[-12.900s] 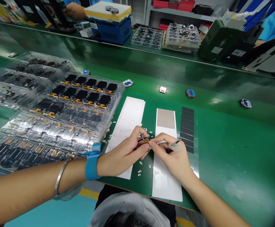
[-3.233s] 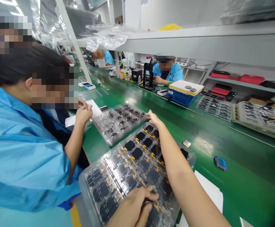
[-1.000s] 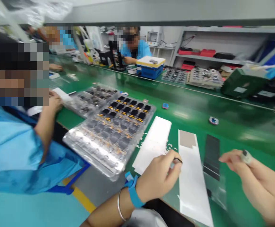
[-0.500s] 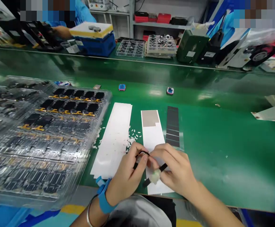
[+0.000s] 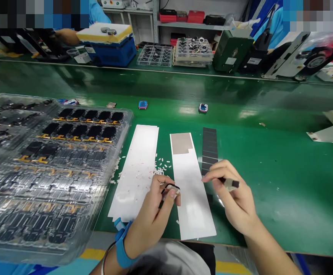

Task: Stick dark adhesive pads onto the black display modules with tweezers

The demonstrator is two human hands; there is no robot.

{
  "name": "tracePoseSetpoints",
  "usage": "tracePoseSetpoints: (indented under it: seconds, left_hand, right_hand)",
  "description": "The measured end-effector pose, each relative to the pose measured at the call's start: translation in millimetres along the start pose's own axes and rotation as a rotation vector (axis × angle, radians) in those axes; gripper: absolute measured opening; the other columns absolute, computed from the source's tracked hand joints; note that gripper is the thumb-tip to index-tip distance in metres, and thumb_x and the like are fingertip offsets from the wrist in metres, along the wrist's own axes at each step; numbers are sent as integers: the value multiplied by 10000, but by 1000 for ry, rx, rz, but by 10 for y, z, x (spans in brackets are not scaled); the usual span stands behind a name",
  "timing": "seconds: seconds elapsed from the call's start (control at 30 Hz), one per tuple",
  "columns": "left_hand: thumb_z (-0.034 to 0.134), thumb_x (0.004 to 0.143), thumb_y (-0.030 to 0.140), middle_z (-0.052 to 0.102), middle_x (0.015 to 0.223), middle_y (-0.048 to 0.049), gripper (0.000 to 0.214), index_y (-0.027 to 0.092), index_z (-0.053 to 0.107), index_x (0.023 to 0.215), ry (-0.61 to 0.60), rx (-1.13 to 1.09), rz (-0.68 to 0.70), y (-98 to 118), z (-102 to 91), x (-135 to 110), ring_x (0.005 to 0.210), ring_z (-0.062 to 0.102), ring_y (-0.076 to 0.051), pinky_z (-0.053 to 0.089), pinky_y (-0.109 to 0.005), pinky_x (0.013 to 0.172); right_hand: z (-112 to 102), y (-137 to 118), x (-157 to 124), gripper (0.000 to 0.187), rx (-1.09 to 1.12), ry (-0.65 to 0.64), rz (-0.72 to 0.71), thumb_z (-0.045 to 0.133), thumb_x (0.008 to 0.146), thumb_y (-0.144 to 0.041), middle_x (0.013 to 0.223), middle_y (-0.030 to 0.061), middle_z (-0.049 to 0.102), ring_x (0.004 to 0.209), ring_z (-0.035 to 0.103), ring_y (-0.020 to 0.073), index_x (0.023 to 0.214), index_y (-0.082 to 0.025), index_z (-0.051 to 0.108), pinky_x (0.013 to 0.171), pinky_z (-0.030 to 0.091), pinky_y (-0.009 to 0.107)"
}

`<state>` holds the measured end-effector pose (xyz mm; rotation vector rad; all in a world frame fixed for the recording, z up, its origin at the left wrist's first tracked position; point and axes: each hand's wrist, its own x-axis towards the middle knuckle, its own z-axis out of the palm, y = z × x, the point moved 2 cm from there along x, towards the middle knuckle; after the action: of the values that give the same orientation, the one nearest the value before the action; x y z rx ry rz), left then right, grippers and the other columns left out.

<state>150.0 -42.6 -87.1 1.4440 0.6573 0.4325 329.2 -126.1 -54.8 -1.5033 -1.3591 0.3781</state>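
My left hand point(image 5: 153, 214) pinches a small black loop-shaped part point(image 5: 170, 187) between thumb and fingertips, above the gap between two white paper strips. My right hand point(image 5: 233, 196) is apart from it, over a strip of dark segmented film point(image 5: 209, 151). It grips a short black-handled swab with a pale tip point(image 5: 230, 184). The right-hand paper strip point(image 5: 193, 194) has a tan patch point(image 5: 180, 143) at its far end. Small white flecks point(image 5: 162, 165) lie on the green mat beside the left-hand paper strip point(image 5: 134, 172).
A clear plastic tray point(image 5: 123, 131) of black modules with orange flex tails fills the bench's left side. Small blue devices point(image 5: 143, 105) lie beyond the strips. A blue wrist strap point(image 5: 120, 244) circles my left wrist. Across the bench, a co-worker's hand point(image 5: 63, 36) is beside a blue machine point(image 5: 109, 47).
My right hand has moved right and away from my left hand, taking the swab with it. The black part stays in my left hand, and the view has barely shifted.
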Motion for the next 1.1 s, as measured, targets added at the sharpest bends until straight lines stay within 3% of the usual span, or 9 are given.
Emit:
tracePoseSetpoints:
  seconds: [0.1,0.2,0.33,0.43,0.5,0.67,0.9,1.1]
  left_hand:
    - [390,1025,380,508,756,32,137,243,400,1032,21,75,21,-2,-25,7,707,492,-126,369,-270,649]
    - [398,1019,381,499,743,27,161,234,425,960,-53,169,40,2,-26,13,694,499,-138,369,-282,636]
    - [338,1031,332,560,796,1,173,225,447,951,-119,296,80,38,-4,23,692,522,-149,368,-285,610]
    - [347,1025,297,625,916,-25,167,221,492,995,-106,395,122,59,10,38,744,553,-154,400,-282,637]
    - [377,1016,302,652,957,-28,168,226,527,1023,-91,416,127,55,10,45,771,580,-157,422,-276,644]
    - [511,959,301,710,892,-5,134,229,618,921,67,390,106,38,-31,57,782,640,-158,457,-251,623]
    - [547,942,246,738,944,8,155,253,690,1002,81,367,181,38,-55,66,822,667,-142,525,-240,689]
    - [604,910,190,695,845,9,182,263,706,1042,16,449,312,52,25,52,652,586,-114,494,-236,569]
  right_hand:
    - [-22,68,6,274,69,75,17,401,1002,-278,852,46,516,831,508,189,854,-242,629,726,422,348]
    - [-43,157,29,343,118,185,11,384,1011,-369,890,52,518,895,514,196,828,-239,643,788,418,359]
    - [-60,303,197,371,196,225,173,414,993,-447,851,32,572,702,575,136,783,-212,610,642,480,294]
    - [-13,438,413,266,257,220,347,632,869,-466,762,-1,610,640,644,134,832,-208,577,645,550,295]
    - [46,530,543,339,318,226,388,752,750,-457,701,-28,605,639,676,156,868,-216,545,656,588,318]
    - [141,648,645,350,335,279,393,767,716,-407,734,-42,595,605,688,144,879,-226,516,622,615,307]
    - [-88,362,367,266,295,324,330,752,769,-350,819,-23,578,627,700,159,880,-236,539,567,627,294]
    - [-215,185,-329,138,186,405,355,673,866,-262,824,-4,637,693,715,144,942,-241,560,658,616,256]
